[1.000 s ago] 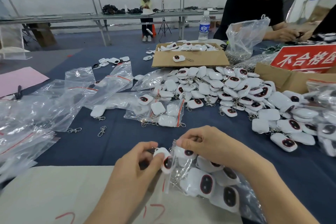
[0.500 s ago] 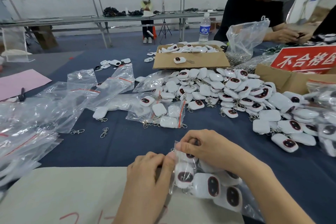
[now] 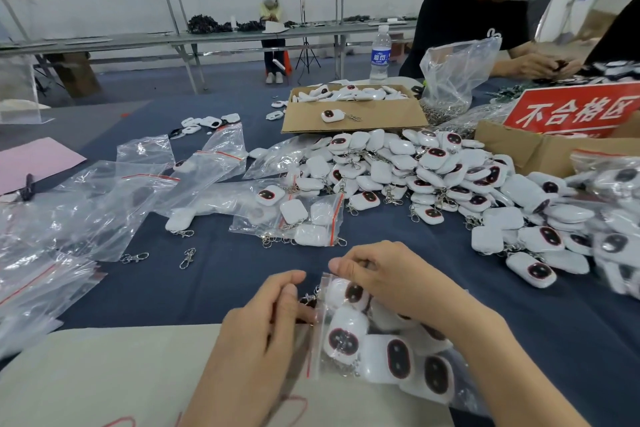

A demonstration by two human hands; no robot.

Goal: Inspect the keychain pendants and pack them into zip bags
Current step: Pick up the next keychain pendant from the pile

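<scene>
So the zip bag (image 3: 317,350) is lying at the near edge of the table (image 3: 225,281), partly on a beige sheet (image 3: 104,374), and it's already stuffed with white pendants (image 3: 398,359), dark faces up. Its mouth, the bit with the red strip, is pinched by the left hand (image 3: 256,333) from the near side and by the right hand (image 3: 391,281) from the far side, with the fingers of both curled onto the plastic and nothing else held. A metal clasp (image 3: 310,298) can be seen poking out at the opening between the two hands, so by the look of it filling is about done and sealing is the step in hand. Next that clasp probably needs tucking in, then the strip gets pressed shut along its length. Further out, a part-filled bag (image 3: 291,215) is left mid-table, empty bags (image 3: 86,204) are heaped on the left, and the big loose pile (image 3: 433,177) is spread on the right
</scene>
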